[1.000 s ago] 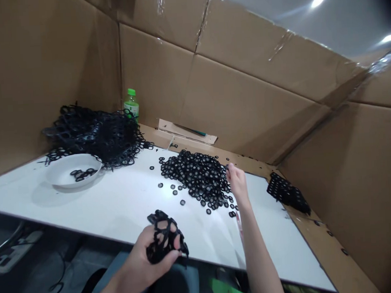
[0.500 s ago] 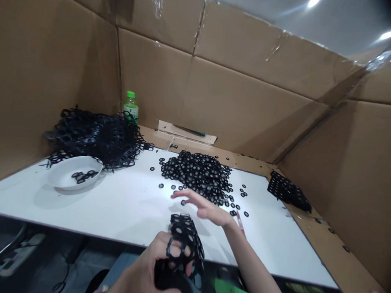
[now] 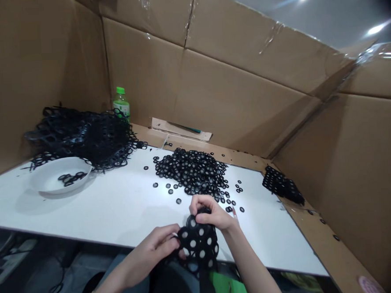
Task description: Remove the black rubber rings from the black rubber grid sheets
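Observation:
A black rubber-looking sheet [image 3: 201, 242] patterned with round pale-centred spots hangs over the table's near edge, held between both my hands. My left hand [image 3: 160, 246] pinches its left edge between thumb and fingers. At the upper edge, my right hand [image 3: 213, 212] grips it with thumb and curled fingers. Just beyond lies a heap of small black rings [image 3: 190, 170] on the white table [image 3: 126, 208], with several loose rings scattered around it. The fingertips behind the sheet are partly hidden.
At the left stand a white bowl [image 3: 41, 189] with some black pieces inside and a tangled pile of black webbing [image 3: 85, 133]. A green-capped bottle [image 3: 121, 106] is behind. Folded black perforated sheets [image 3: 280, 184] lie right. Cardboard walls [image 3: 231, 87] enclose the table; a teal-ended tool [image 3: 186, 127] rests at the back.
My right hand was stretched out over the table and has come back to grip the sheet's upper edge. My left hand has moved from around the bunched sheet to its left edge, and the sheet is spread more.

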Available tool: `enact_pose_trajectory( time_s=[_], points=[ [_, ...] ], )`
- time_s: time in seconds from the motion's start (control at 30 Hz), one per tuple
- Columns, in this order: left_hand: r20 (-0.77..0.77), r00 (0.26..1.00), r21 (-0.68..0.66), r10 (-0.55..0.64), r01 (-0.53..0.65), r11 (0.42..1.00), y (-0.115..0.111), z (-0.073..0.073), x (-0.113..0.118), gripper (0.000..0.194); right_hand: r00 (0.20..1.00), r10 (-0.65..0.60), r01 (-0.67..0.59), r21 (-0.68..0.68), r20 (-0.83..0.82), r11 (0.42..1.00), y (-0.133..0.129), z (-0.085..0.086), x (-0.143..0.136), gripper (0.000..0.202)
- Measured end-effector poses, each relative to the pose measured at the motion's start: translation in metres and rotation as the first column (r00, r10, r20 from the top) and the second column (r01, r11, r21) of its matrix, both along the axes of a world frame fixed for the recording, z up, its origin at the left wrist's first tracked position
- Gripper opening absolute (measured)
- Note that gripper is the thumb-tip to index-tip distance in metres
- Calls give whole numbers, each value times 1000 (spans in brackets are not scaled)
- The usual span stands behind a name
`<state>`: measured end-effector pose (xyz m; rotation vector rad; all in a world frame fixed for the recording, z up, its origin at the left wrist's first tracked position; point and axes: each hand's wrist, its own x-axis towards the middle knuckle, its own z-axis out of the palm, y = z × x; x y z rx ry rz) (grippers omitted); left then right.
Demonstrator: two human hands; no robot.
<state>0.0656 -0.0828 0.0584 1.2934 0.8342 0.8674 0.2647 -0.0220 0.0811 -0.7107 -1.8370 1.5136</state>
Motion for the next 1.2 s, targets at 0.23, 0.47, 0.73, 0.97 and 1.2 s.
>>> enact_pose_trajectory(
  time_s=[0.23, 0.47, 0.73, 0.97, 1.2],
  points=[
    [-38, 999, -25, 13, -14, 1000, 2, -6, 8, 30, 731, -614, 387, 559, 300, 734, -21, 3, -18, 18],
    [-253, 961, 236, 112, -51, 970, -4, -5, 2, 23, 875, -204, 40, 354, 440, 934, -45, 6, -34, 32],
    [11, 971, -195, 239, -232, 953, -8, -18, -3, 35, 791, -595, 612, 174, -142, 771, 6, -10, 3, 46],
    [88, 983, -169, 161, -145, 975, -6, -3, 4, 32, 382, -852, 605, 601, 357, 523, 104, 27, 30, 47],
    [25, 968, -64, 249, -247, 967, 5, 1, -4, 27, 501, -822, 509, 675, 272, 534, 54, 38, 0, 40]
  ],
)
